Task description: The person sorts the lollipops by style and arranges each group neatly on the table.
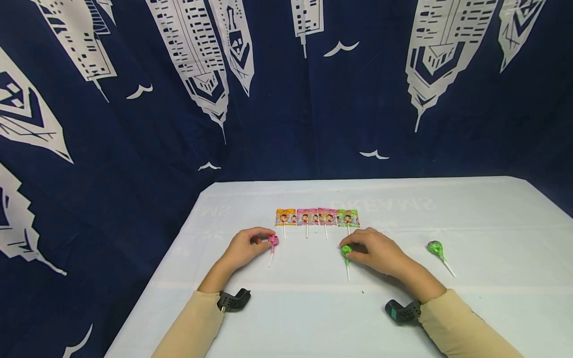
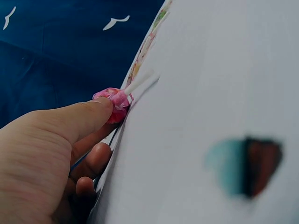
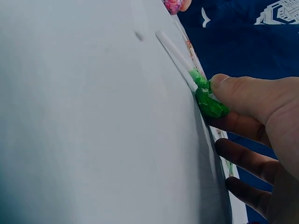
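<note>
My left hand (image 1: 247, 247) pinches the wrapped head of a pink lollipop (image 1: 273, 240) between thumb and finger, its white stick pointing toward me. In the left wrist view the thumb presses on the pink wrapper (image 2: 117, 99). On the other side, my right hand (image 1: 373, 250) pinches a green lollipop (image 1: 346, 250) by its head, the stick also toward me. The right wrist view shows the thumb against the twisted green wrapper (image 3: 209, 103), with the other fingers spread apart. Both lollipops are at the table surface; whether they touch it I cannot tell.
Beyond the hands lies a row of flat-wrapped lollipops: an orange one (image 1: 285, 217), two pink ones (image 1: 307, 217) and a green one (image 1: 348, 218). Another green lollipop (image 1: 435, 247) lies right of my right hand. A dark blue printed cloth (image 1: 286, 124) hangs behind the white table (image 1: 304, 318).
</note>
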Available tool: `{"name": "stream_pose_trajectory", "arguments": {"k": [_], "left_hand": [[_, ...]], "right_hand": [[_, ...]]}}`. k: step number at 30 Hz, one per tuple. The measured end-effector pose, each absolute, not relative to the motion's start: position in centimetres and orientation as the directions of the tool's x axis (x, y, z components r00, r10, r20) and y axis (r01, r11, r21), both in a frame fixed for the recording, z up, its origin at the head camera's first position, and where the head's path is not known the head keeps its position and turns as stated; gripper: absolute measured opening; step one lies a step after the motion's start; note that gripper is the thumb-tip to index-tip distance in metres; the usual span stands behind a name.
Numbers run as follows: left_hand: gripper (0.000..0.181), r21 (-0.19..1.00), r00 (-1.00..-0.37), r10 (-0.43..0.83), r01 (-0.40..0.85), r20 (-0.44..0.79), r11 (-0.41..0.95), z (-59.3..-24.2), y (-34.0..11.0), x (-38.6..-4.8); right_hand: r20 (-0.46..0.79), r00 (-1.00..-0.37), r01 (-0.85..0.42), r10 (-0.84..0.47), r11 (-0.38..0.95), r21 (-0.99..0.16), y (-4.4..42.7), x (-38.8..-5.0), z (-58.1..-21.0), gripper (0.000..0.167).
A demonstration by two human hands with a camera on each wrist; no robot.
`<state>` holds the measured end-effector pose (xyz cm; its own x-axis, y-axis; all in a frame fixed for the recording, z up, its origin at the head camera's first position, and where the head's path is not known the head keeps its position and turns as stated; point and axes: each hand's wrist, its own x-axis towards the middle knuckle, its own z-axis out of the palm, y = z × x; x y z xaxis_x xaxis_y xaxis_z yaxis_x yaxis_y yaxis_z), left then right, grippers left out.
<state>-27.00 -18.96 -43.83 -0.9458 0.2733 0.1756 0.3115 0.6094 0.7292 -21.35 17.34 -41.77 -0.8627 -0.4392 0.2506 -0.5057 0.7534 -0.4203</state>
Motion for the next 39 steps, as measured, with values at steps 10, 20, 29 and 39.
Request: {"name": "stream_pose_trajectory", "arguments": {"k": [10,20,29,39], "left_hand": [[0.024,0.733,-0.945,0.274,0.313,0.178,0.604,-43.7,-18.9,-26.8],[0.024,0.729,-0.942,0.286,0.321,0.177,0.605,-43.9,-19.0,-27.0],[0.023,0.736,-0.938,0.292,0.329,0.185,0.592,-44.2,-19.0,-27.1],[0.025,0.731,-0.936,0.292,0.338,0.195,0.593,-44.0,-19.0,-27.1]], "right_hand": [[0.263,-0.858,-0.513,-0.441,0.74,-0.435,17.3,-21.6,-41.8,0.023],[0.267,-0.857,-0.515,-0.442,0.695,-0.502,16.6,-21.4,-40.6,0.028],[0.296,-0.834,-0.545,-0.466,0.616,-0.569,14.0,-22.5,-39.5,0.031],[0.303,-0.836,-0.541,-0.458,0.588,-0.602,10.1,-24.0,-38.7,0.026]]}}
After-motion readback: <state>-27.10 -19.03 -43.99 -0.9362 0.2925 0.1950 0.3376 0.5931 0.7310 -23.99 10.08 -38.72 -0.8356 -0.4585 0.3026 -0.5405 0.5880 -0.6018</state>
